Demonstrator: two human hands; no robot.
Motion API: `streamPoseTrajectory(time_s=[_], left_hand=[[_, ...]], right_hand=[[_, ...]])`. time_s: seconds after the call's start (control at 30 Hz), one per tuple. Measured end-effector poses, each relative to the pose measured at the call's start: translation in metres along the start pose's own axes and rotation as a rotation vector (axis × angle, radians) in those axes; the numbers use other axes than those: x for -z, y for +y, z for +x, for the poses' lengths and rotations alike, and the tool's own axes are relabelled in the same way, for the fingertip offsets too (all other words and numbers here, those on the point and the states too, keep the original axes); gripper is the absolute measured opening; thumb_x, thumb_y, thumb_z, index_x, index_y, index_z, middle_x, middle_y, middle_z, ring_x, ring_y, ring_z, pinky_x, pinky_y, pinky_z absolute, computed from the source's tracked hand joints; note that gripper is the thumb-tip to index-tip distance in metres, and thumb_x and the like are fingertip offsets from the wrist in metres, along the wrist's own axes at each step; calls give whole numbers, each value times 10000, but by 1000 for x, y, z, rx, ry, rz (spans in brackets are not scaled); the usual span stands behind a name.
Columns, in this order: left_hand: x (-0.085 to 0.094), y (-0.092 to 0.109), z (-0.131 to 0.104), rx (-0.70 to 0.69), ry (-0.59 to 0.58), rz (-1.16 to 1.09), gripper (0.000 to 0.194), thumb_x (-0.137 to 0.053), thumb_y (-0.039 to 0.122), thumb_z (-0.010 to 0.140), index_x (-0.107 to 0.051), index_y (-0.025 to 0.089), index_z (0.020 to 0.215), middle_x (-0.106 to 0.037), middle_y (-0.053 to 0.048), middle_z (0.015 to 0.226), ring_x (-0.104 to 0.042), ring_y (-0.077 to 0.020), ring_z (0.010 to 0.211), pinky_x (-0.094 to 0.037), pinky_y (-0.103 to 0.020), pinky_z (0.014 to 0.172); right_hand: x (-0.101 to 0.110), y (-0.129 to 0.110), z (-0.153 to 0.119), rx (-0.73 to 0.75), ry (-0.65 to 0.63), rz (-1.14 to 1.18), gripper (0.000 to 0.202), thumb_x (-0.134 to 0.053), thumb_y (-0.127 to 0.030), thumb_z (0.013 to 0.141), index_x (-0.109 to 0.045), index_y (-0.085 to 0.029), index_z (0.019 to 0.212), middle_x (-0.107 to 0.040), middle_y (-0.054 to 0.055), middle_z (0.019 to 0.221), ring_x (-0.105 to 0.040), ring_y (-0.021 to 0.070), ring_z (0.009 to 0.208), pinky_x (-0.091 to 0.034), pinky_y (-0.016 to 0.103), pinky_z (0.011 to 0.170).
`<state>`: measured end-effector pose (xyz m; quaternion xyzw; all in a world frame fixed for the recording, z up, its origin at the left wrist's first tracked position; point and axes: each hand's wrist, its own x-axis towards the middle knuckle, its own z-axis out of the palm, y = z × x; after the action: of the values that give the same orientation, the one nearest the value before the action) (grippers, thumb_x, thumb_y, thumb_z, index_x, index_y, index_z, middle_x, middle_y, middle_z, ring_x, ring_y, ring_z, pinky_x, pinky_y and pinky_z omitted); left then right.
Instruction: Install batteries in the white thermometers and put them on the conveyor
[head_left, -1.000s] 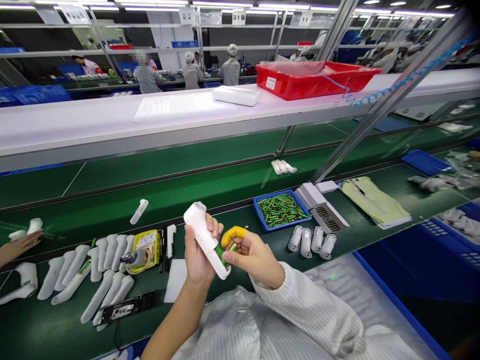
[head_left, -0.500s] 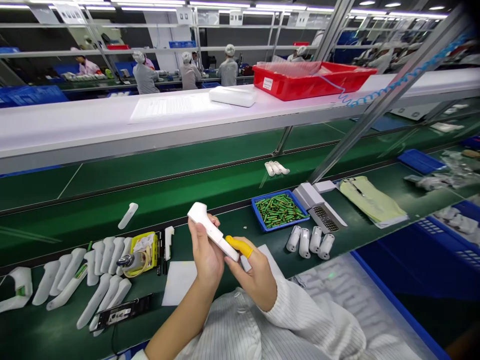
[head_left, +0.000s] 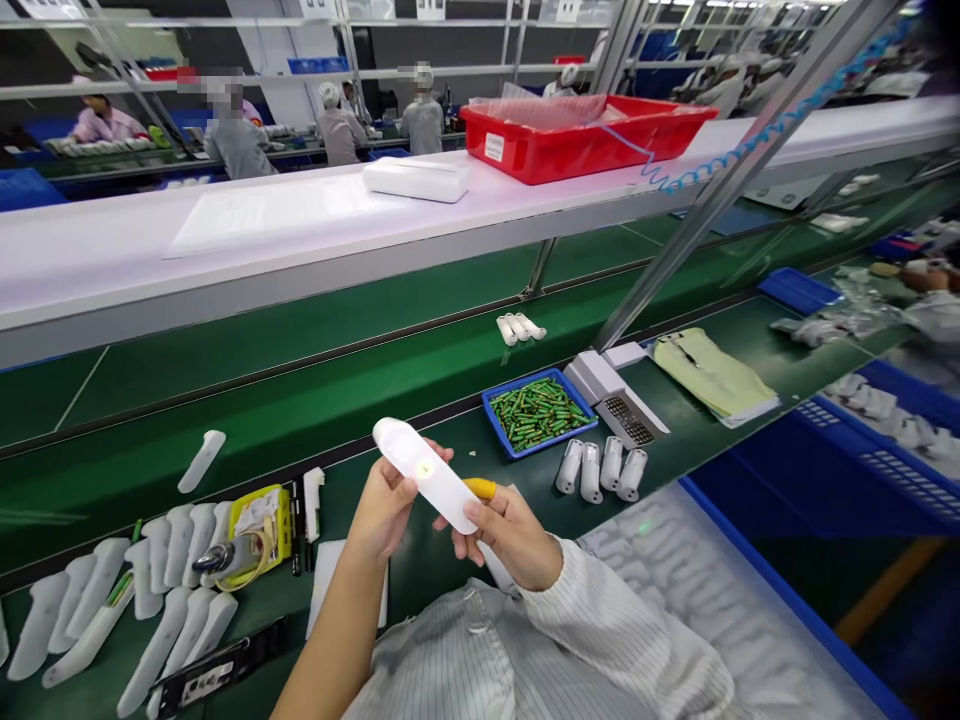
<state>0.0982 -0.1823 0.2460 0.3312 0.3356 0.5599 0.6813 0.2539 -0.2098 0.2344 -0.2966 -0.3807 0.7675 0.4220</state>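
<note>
Both hands hold a white handheld device (head_left: 427, 472), shaped like a forehead thermometer, above the bench. Its broad face is turned up, and a small yellowish lit spot shows near the middle. My left hand (head_left: 386, 505) grips the upper part, fingers wrapped behind it and thumb at the edge. At the lower end, my right hand (head_left: 514, 530) pinches the device; a yellow finger cot (head_left: 480, 488) covers one finger. To the left, several similar white devices (head_left: 169, 640) lie in rows. A blue tray (head_left: 487, 405) of green batteries (head_left: 541, 412) sits beyond my right hand.
Several white casings (head_left: 591, 472) stand right of my hands. A yellow basket (head_left: 283, 520) holds a bottle. Farther out are a green conveyor (head_left: 337, 390), a raised white shelf (head_left: 300, 215) and a red bin (head_left: 577, 150). A slanted metal post (head_left: 697, 220) rises at right. Co-workers sit beyond.
The device has been rolled so its broad face now shows instead of its side. My right fingers have shifted around its lower end. The view has swung slightly to the right.
</note>
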Motion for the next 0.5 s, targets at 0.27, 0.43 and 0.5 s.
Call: streamPoseTrajectory(time_s=[0.27, 0.43, 0.5], left_hand=[[28, -51, 55, 326, 178, 47, 514, -707, 560, 649, -662, 169, 980, -672, -79, 942, -633, -204, 879, -548, -296, 757], [74, -92, 120, 491, 369, 511, 223, -478, 236, 835, -610, 96, 947, -613, -74, 741, -598, -131, 598, -520, -259, 577], [95, -103, 144, 446, 438, 682, 208, -497, 117, 757, -565, 105, 953, -576, -35, 691, -571, -123, 544, -495, -249, 536]], right_hand=[[57, 26, 25, -93, -2, -706, 481, -257, -456, 979, -548, -109, 1138, -703, 102, 888, -634, 103, 571, -464, 201, 468], [154, 12, 53, -186, 463, -1276, 303, -345, -164, 959, -585, -68, 1117, -593, 210, 1169, -574, 263, 1104, -445, 426, 934], [196, 1, 64, -235, 572, -1444, 257, -421, -131, 924, -598, -73, 1101, -500, 222, 1290, -442, 322, 1243, -342, 526, 1021]])
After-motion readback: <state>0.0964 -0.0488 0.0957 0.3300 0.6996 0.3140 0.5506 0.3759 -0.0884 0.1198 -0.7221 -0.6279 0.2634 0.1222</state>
